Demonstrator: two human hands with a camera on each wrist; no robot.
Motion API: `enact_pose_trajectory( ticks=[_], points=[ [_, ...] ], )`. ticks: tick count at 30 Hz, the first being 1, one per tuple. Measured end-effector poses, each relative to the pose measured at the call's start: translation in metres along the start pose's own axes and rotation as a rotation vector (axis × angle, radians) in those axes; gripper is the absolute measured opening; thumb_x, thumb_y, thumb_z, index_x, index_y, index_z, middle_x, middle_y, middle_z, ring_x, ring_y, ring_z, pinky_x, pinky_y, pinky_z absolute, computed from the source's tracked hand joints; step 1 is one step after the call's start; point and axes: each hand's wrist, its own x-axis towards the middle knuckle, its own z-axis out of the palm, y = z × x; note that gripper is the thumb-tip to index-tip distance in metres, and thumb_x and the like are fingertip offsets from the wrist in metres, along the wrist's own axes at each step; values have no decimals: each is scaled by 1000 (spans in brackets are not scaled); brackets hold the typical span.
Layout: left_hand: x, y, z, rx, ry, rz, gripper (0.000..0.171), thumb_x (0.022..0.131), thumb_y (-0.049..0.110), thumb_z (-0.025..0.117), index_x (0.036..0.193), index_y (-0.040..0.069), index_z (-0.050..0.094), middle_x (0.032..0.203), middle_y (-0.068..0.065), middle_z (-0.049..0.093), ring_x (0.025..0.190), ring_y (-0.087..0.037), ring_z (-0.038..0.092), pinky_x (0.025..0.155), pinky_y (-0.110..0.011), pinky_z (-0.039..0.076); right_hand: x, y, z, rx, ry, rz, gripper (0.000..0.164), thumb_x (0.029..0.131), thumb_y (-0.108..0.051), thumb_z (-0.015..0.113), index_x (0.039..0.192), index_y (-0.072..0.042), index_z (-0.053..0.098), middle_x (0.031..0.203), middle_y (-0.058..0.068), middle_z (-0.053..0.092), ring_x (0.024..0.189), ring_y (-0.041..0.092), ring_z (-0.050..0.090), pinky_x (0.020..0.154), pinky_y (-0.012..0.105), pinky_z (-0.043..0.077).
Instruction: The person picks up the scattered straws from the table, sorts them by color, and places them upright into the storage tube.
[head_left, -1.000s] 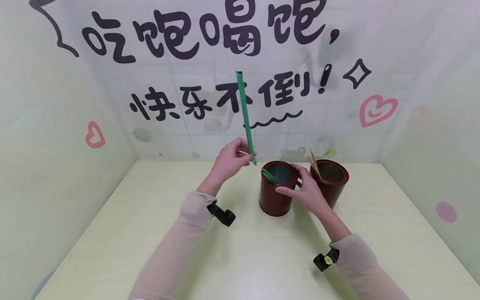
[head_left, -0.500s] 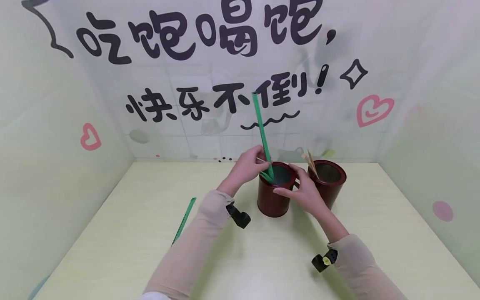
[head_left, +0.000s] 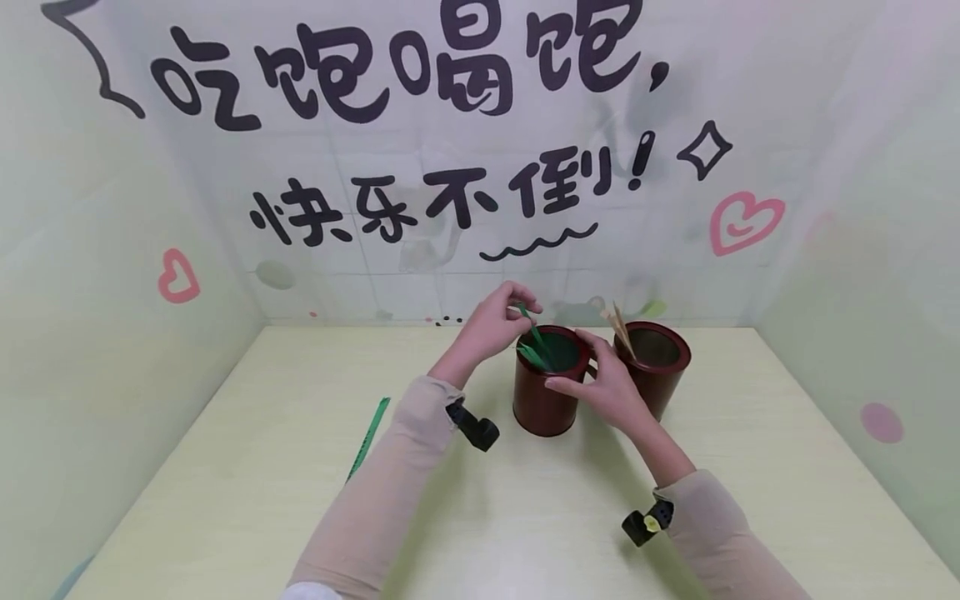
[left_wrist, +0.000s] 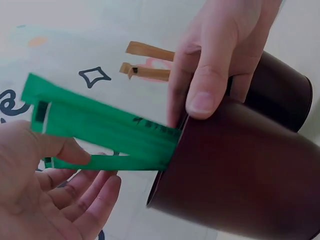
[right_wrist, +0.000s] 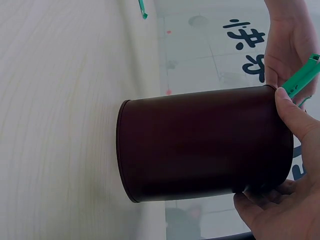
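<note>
A dark red canister (head_left: 543, 408) stands upright on the table, several long green printed packets (left_wrist: 100, 117) leaning out of its mouth. My right hand (head_left: 615, 387) grips it by the rim from the right, the thumb and fingers curled round its side. Over the left of the mouth is my left hand (head_left: 487, 327), fingers loosely spread. In the left wrist view its thumb overlaps the lowest green packet (left_wrist: 132, 163), with the other fingers below, apart from it. Inside the canister, the packets' lower ends are mostly hidden.
Close to the right stands a second dark red canister (head_left: 662, 387), with slim brown sticks (head_left: 620, 332) leaning out of it. Another green packet (head_left: 367, 439) lies on the table (head_left: 255, 475), partly hidden by the left sleeve. A wall with printed characters (head_left: 457, 196) rises behind.
My left hand has moved right to the canister's mouth. The tall green packet in it has slid down inside, and the fingers have loosened. The right hand keeps its grip.
</note>
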Motion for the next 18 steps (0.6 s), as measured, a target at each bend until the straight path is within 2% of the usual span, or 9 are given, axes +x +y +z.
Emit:
enact_pose_trajectory(
  ticks=[6, 18],
  points=[
    [-9, -5, -22, -5, 30, 23, 25, 98, 7, 55, 122, 0, 55, 123, -19, 66, 113, -33, 66, 97, -40, 56, 0, -1, -1, 3, 6, 7, 91, 81, -28, 84, 152, -5, 31, 153, 18, 40, 141, 35, 41, 114, 55, 40],
    [-39, -32, -76, -30, 89, -56, 32, 99, 10, 55, 127, -6, 51, 129, -25, 61, 117, -38, 63, 101, -42, 54, -1, 1, -1, -2, 1, 17, 92, 81, -29, 84, 153, -6, 31, 154, 18, 39, 142, 35, 39, 115, 54, 39]
  ],
)
